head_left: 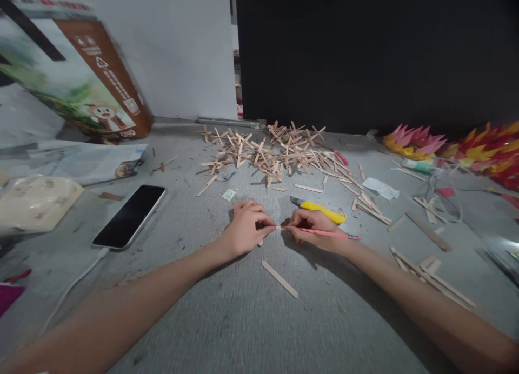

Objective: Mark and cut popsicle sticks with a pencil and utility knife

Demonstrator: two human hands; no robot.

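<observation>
In the head view, my left hand pinches the end of a small wooden craft stick, most of which is covered by fingers. Closed round a pink pencil, my right hand meets the stick's other end; the pencil's tip is hidden there. Just beyond the right hand lies a yellow utility knife with its dark end pointing left. A loose craft stick rests on the grey table, nearer to me than both hands.
A pile of crossed craft sticks spreads across the back. More loose sticks lie to the right, below pink, yellow and red paper petals. On the left are a phone with a white cable and a printed bag.
</observation>
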